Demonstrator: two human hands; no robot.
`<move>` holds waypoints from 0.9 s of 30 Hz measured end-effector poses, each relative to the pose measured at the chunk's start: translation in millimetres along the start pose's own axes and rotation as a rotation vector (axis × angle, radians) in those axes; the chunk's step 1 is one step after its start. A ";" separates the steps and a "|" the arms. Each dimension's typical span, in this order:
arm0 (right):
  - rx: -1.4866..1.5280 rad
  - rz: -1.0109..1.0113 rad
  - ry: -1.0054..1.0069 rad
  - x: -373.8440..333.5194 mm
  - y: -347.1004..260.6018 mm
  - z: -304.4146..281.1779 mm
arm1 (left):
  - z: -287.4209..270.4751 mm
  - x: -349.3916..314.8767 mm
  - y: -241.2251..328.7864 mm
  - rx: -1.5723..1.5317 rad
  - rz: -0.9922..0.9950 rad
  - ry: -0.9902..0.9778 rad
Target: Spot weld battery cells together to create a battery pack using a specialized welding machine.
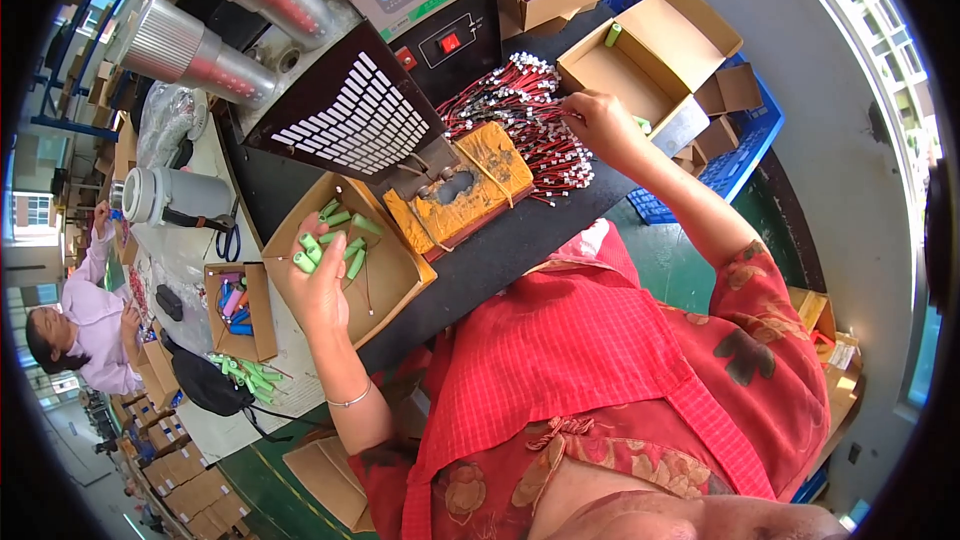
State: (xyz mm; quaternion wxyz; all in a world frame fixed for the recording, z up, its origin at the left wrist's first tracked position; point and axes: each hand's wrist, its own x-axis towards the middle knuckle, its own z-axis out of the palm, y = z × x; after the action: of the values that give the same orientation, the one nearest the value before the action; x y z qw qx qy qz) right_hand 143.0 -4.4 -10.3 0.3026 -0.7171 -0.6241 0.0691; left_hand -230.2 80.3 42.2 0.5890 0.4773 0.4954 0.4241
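Observation:
My left hand [318, 290] is over an open cardboard box, its fingers closed around several green battery cells [312, 248]. More green cells [366, 224] and a thin wire lie in that box [408, 278]. At the right, the fingertips of my right hand [600, 125] pinch at a heap of red and black wire leads [560, 155] with white connectors. Exactly how many leads they grip I cannot make out. Between my hands sits a spot-welding machine [400, 0] with a yellow, taped block [465, 190] under its electrodes.
An open box [630, 70] with a few green cells stands at the right, beside a blue crate [735, 155]. Purple and blue cells fill a box [570, 5] at the back. Leftward are a smaller cell box [262, 310], loose green cells [250, 378] and a seated co-worker [95, 305].

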 end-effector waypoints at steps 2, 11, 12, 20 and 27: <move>-0.123 0.042 -0.014 -3.9 9.0 15.0 | -7.7 -3.3 -6.0 -0.115 -0.041 0.025; 0.415 0.254 -0.018 0.4 -29.0 -28.5 | 19.6 -20.4 -15.5 -0.178 -0.093 -0.200; 0.588 0.237 -0.030 -1.8 -34.4 -30.1 | 27.9 -21.9 -13.3 -0.058 -0.010 -0.186; 1.321 0.356 -0.184 -8.4 -84.5 -2.6 | 83.4 -13.7 -18.6 0.346 0.474 -0.181; 1.365 0.348 -0.163 -8.7 -111.0 15.9 | 100.4 -8.4 -13.4 0.502 0.652 -0.166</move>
State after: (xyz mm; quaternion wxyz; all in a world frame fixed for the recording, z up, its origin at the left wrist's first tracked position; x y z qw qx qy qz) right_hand 38.9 -2.8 32.2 0.6213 -0.4492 -0.3387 0.5455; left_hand -131.8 55.3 35.8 0.3272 0.7703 0.3574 0.4146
